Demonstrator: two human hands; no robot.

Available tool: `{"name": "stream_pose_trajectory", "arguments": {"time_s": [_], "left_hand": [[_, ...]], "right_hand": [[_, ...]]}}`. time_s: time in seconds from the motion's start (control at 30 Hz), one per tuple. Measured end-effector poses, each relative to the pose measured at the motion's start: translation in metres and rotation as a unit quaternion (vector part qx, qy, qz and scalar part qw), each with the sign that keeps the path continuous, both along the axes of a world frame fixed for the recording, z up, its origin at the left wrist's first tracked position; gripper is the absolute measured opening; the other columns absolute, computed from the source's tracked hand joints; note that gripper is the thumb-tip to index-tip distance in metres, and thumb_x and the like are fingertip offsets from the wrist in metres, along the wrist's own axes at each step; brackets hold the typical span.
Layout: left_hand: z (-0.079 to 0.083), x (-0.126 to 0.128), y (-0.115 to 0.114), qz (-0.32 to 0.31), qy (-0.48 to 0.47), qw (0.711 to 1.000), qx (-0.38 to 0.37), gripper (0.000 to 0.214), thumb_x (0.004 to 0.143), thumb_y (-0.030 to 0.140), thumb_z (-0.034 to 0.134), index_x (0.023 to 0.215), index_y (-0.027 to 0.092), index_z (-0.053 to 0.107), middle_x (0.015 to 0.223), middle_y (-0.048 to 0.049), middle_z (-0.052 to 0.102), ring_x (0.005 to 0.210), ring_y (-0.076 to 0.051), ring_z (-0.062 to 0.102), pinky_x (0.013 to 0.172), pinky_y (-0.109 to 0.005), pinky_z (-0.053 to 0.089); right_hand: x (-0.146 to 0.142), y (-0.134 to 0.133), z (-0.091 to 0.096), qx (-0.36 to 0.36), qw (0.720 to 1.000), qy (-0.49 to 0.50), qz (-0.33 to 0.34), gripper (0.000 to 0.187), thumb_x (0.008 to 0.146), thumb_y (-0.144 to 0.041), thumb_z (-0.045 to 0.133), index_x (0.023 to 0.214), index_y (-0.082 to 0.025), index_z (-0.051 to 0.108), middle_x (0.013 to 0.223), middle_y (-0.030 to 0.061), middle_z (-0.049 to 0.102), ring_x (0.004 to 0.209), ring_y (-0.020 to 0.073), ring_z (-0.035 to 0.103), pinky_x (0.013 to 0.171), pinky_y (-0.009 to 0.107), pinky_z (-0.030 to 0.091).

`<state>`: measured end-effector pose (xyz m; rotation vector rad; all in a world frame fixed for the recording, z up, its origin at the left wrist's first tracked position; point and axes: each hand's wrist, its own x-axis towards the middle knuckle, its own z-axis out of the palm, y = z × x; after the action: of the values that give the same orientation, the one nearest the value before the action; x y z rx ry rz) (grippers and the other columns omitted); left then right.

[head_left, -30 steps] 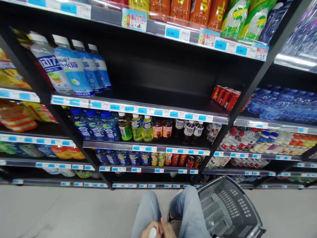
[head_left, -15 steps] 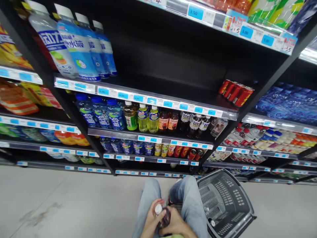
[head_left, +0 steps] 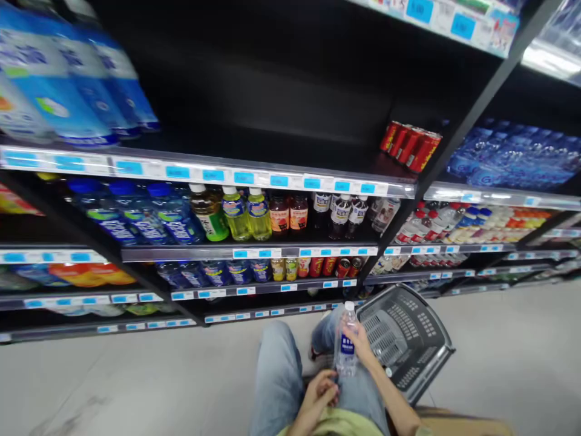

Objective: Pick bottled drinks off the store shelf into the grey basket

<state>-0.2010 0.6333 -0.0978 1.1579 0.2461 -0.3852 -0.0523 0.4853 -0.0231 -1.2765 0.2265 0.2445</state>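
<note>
My right hand (head_left: pixel 362 343) is wrapped round a small clear bottle (head_left: pixel 346 345) with a white cap and a blue label, held upright above my knees. It is just left of a grey plastic shopping basket (head_left: pixel 411 345) that stands on the floor. My left hand (head_left: pixel 320 392) is lower, near my lap, its fingers curled right under the bottle's base; whether it touches the bottle is unclear. My legs in light jeans (head_left: pixel 279 375) point toward a black drinks shelf.
The black shelf unit (head_left: pixel 254 181) carries rows of bottles and cans with blue price tags. Large blue bottles (head_left: pixel 91 91) stand top left, red cans (head_left: pixel 408 145) on a mostly bare shelf. Pale floor (head_left: pixel 113 387) spreads left and right.
The bottle has risen from between both hands in my lap to upright in my right hand, nearer the basket. The view has swung left and down.
</note>
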Motion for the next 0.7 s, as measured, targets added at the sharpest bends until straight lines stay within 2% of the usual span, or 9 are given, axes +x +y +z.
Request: {"name": "stream_pose_trajectory", "arguments": {"time_s": [0.07, 0.13, 0.2, 0.33, 0.43, 0.57, 0.7], "left_hand": [[0.002, 0.008, 0.003, 0.013, 0.019, 1.000, 0.011, 0.086, 0.053, 0.083, 0.091, 0.111, 0.022, 0.071, 0.076, -0.0018, 0.071, 0.067, -0.019, 0.065, 0.061, -0.029, 0.045], [-0.004, 0.014, 0.004, 0.018, 0.030, 0.999, 0.025, 0.088, 0.052, 0.081, 0.092, 0.115, 0.023, 0.071, 0.079, -0.0022, 0.073, 0.069, -0.019, 0.066, 0.062, -0.028, 0.045], [-0.015, 0.018, 0.003, 0.027, 0.040, 0.998, 0.042, 0.087, 0.054, 0.080, 0.090, 0.117, 0.022, 0.071, 0.081, -0.0030, 0.075, 0.072, -0.020, 0.067, 0.064, -0.028, 0.045], [-0.031, 0.022, 0.003, 0.037, 0.093, 0.991, 0.087, 0.085, 0.051, 0.085, 0.084, 0.103, 0.020, 0.071, 0.075, -0.0035, 0.074, 0.067, -0.020, 0.066, 0.063, -0.030, 0.045], [-0.029, 0.023, 0.002, 0.034, 0.104, 0.989, 0.096, 0.081, 0.051, 0.083, 0.083, 0.099, 0.019, 0.071, 0.073, -0.0030, 0.074, 0.064, -0.020, 0.066, 0.063, -0.030, 0.046], [-0.021, 0.024, -0.001, 0.033, 0.093, 0.991, 0.087, 0.073, 0.056, 0.076, 0.085, 0.100, 0.019, 0.071, 0.076, -0.0041, 0.075, 0.066, -0.019, 0.067, 0.063, -0.029, 0.047], [-0.023, 0.024, 0.001, 0.024, 0.099, 0.992, 0.079, 0.071, 0.057, 0.072, 0.087, 0.101, 0.019, 0.070, 0.077, -0.0048, 0.076, 0.065, -0.019, 0.067, 0.061, -0.028, 0.047]], "right_hand": [[0.006, -0.003, -0.007, 0.040, 0.998, 0.035, -0.038, 0.062, 0.052, -0.062, 0.099, 0.096, -0.024, 0.076, 0.078, 0.0051, 0.079, 0.067, 0.0278, 0.076, 0.064, 0.039, 0.064], [0.011, -0.003, -0.015, 0.086, 0.992, 0.059, -0.071, 0.061, 0.054, -0.063, 0.097, 0.095, -0.024, 0.073, 0.072, 0.0016, 0.078, 0.059, 0.0235, 0.073, 0.058, 0.034, 0.061], [0.014, -0.004, -0.020, 0.123, 0.986, 0.068, -0.090, 0.056, 0.058, -0.061, 0.096, 0.091, -0.023, 0.071, 0.073, 0.0017, 0.079, 0.060, 0.0226, 0.074, 0.059, 0.033, 0.062], [0.015, -0.011, -0.022, 0.155, 0.980, 0.080, -0.091, 0.050, 0.063, -0.057, 0.093, 0.091, -0.022, 0.071, 0.076, 0.0028, 0.080, 0.064, 0.0230, 0.077, 0.060, 0.032, 0.063], [0.014, -0.015, -0.017, 0.165, 0.977, 0.089, -0.098, 0.048, 0.067, -0.057, 0.092, 0.089, -0.021, 0.070, 0.076, 0.0028, 0.080, 0.064, 0.0220, 0.077, 0.062, 0.031, 0.063], [0.016, -0.019, -0.017, 0.173, 0.973, 0.108, -0.110, 0.045, 0.080, -0.063, 0.083, 0.087, -0.021, 0.068, 0.075, 0.0038, 0.080, 0.065, 0.0218, 0.077, 0.061, 0.030, 0.063], [0.016, -0.020, -0.020, 0.177, 0.973, 0.109, -0.101, 0.045, 0.088, -0.065, 0.078, 0.089, -0.022, 0.068, 0.077, 0.0041, 0.080, 0.068, 0.0223, 0.078, 0.065, 0.032, 0.064]]}}
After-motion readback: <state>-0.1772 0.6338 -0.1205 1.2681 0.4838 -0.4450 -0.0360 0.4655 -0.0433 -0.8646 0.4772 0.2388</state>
